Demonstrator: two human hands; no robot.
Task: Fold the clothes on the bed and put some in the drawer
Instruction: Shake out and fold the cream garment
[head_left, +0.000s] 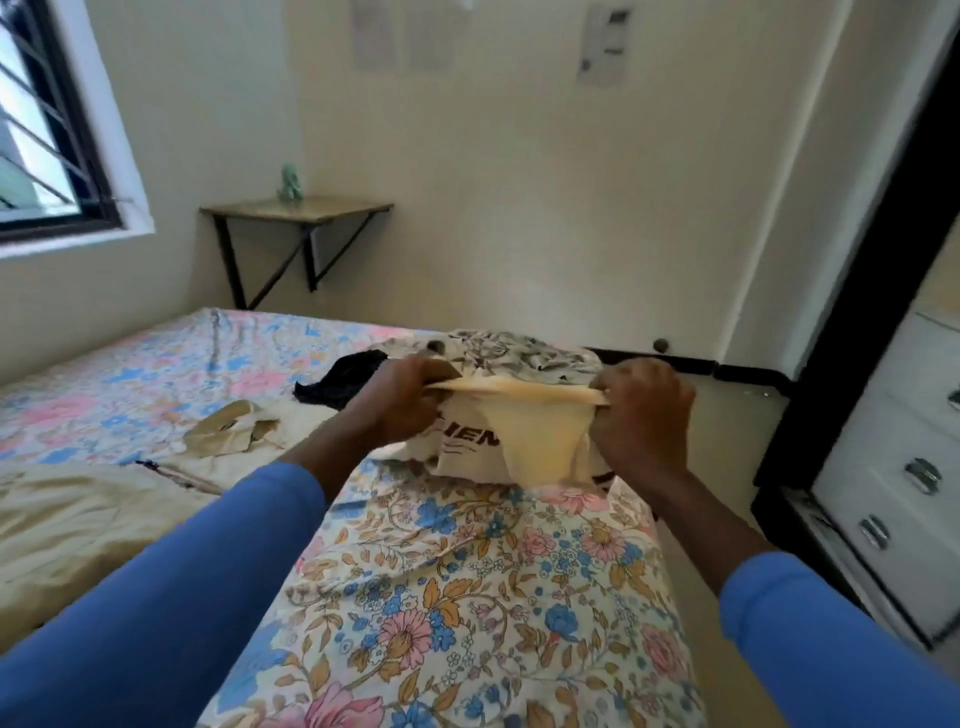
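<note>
Above the bed (467, 597), centre: left grip (400, 400) and right grip (641, 410) each clenched on an end of the cream garment (524, 436), stretched between them | lettered white cloth (467, 441) behind, print partly hidden | black garment (343, 379) at 10 o'clock, blurred | drawers (883, 441) at 3 o'clock, cut off.

Pale yellow cloth (540, 447); white shirt (457, 462) with dark lettering; black garment (340, 384); bedsheet (467, 597) floral in pink, blue, tan on white; blue sleeves (171, 597); white drawers (883, 483).
</note>
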